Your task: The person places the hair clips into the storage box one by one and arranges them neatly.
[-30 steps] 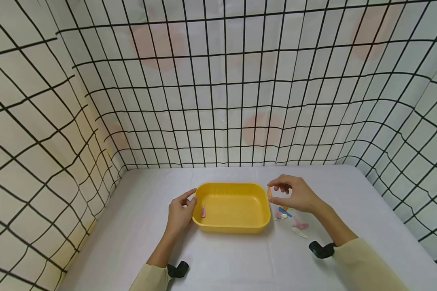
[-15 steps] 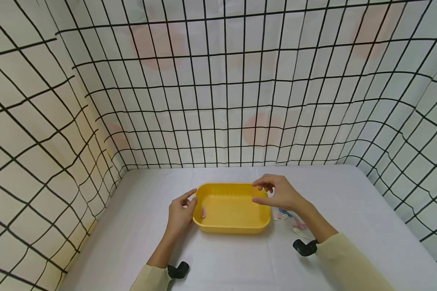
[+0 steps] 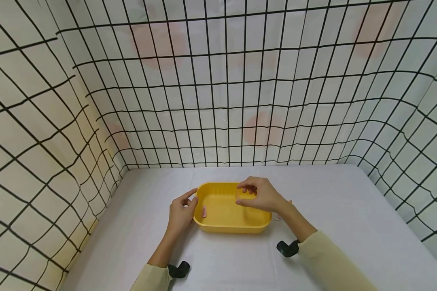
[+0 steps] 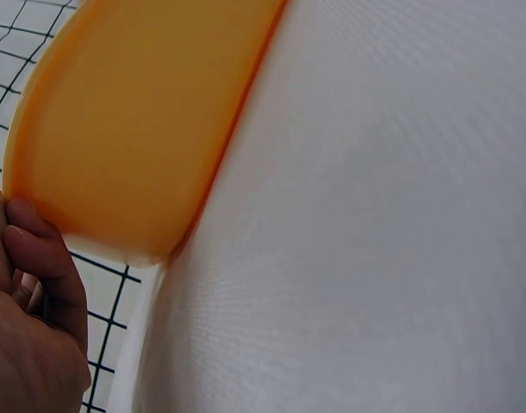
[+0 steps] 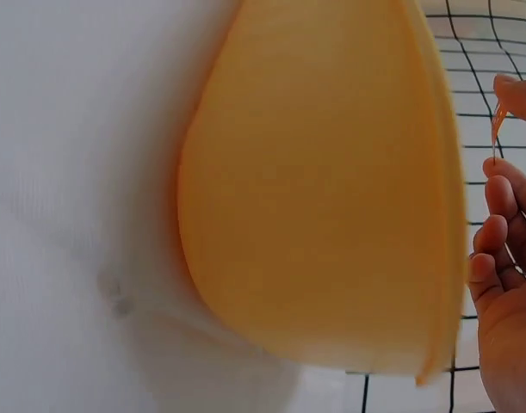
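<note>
I can read no text, label, brand, number or sign from where I sit, in any of my three views. The yellow tray (image 3: 231, 229) shows me no lettering on its walls, the pink clip (image 3: 204, 211) inside it is too small to tell, and so is the slender orange piece (image 5: 497, 126). I can make out no maker's mark on either black wrist camera, the left one (image 3: 179, 269) or the right one (image 3: 287, 249).
</note>
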### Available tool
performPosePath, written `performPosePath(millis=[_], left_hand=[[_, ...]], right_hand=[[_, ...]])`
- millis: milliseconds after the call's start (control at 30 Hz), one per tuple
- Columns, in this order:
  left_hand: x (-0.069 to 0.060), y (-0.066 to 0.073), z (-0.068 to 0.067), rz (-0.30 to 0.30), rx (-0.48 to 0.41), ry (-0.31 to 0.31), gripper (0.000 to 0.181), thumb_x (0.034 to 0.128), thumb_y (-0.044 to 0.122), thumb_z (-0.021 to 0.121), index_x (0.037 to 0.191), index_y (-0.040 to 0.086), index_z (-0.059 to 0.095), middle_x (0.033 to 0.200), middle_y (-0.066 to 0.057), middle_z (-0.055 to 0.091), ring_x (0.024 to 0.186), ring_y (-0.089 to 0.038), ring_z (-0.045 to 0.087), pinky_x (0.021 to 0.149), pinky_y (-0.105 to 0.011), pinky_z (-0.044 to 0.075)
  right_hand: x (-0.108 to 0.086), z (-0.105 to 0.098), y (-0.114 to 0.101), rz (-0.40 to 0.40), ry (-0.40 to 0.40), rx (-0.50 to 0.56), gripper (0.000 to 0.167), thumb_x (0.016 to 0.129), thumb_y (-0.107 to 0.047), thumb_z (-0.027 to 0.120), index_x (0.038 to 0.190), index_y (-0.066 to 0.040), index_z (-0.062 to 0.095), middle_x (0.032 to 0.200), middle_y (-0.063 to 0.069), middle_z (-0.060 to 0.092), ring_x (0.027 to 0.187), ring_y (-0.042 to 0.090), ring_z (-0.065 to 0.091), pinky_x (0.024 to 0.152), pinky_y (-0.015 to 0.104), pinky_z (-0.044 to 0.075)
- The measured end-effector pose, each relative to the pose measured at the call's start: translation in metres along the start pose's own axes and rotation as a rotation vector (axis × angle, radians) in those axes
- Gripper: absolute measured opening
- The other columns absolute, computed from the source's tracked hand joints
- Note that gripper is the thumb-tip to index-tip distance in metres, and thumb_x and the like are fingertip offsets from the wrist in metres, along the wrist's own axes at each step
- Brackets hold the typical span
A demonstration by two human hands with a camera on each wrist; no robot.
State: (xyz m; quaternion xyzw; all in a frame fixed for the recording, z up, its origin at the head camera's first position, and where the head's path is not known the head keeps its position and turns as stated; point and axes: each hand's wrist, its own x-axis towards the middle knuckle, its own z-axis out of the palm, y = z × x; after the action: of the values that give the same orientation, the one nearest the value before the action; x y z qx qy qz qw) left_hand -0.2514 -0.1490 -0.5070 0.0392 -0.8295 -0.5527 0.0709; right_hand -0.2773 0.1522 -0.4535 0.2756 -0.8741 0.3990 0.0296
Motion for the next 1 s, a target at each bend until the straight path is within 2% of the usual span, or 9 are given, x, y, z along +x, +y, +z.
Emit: performPosePath(millis=[300, 533, 667, 867, 1000], left_hand=[[-0.001, -0.001, 0.000, -0.004, -0.003, -0.002, 0.035, 0.0990, 0.026, 0.068, 0.134, 0.025, 0.070, 0.071, -0.005, 0.058, 0.040, -0.016, 0.045, 0.040, -0.021, 0.043], [0.001, -0.003, 0.000, 0.007, -0.004, 0.000, 0.035, 0.0988, 0.027, 0.068, 0.134, 0.026, 0.071, 0.070, -0.005, 0.058, 0.040, -0.016, 0.045, 0.040, -0.021, 0.044], [0.001, -0.005, 0.002, 0.016, -0.007, -0.002, 0.035, 0.0988, 0.027, 0.068, 0.133, 0.026, 0.071, 0.070, -0.005, 0.058, 0.040, -0.016, 0.045, 0.040, -0.021, 0.043], [0.001, -0.004, 0.002, -0.003, 0.000, 0.004, 0.035, 0.0990, 0.027, 0.068, 0.134, 0.026, 0.071, 0.071, -0.005, 0.059, 0.041, -0.017, 0.046, 0.041, -0.021, 0.045], [0.002, -0.004, 0.001, 0.011, 0.000, 0.006, 0.034, 0.0994, 0.027, 0.068, 0.133, 0.024, 0.071, 0.071, -0.005, 0.059, 0.041, -0.015, 0.045, 0.040, -0.021, 0.044]], right_hand=[[0.013, 0.022, -0.006, -0.011, -0.050, 0.013, 0.043, 0.082, -0.037, 0.086, 0.114, -0.010, 0.076, 0.090, -0.002, 0.063, 0.079, 0.019, 0.053, 0.068, 0.022, 0.043], [0.022, 0.037, -0.013, 0.024, -0.091, 0.027, 0.044, 0.083, -0.041, 0.085, 0.116, -0.014, 0.075, 0.089, -0.004, 0.061, 0.081, 0.016, 0.052, 0.070, 0.023, 0.042], [0.025, 0.046, -0.016, 0.045, -0.118, 0.033, 0.046, 0.083, -0.040, 0.085, 0.118, -0.013, 0.075, 0.089, -0.001, 0.062, 0.081, 0.016, 0.052, 0.069, 0.023, 0.042], [0.036, 0.061, -0.020, 0.082, -0.139, 0.004, 0.046, 0.083, -0.039, 0.085, 0.119, -0.013, 0.075, 0.087, -0.001, 0.062, 0.080, 0.014, 0.053, 0.068, 0.023, 0.042], [0.044, 0.069, -0.021, 0.091, -0.152, -0.008, 0.046, 0.084, -0.038, 0.085, 0.119, -0.011, 0.074, 0.086, 0.001, 0.063, 0.077, 0.012, 0.052, 0.067, 0.021, 0.042]])
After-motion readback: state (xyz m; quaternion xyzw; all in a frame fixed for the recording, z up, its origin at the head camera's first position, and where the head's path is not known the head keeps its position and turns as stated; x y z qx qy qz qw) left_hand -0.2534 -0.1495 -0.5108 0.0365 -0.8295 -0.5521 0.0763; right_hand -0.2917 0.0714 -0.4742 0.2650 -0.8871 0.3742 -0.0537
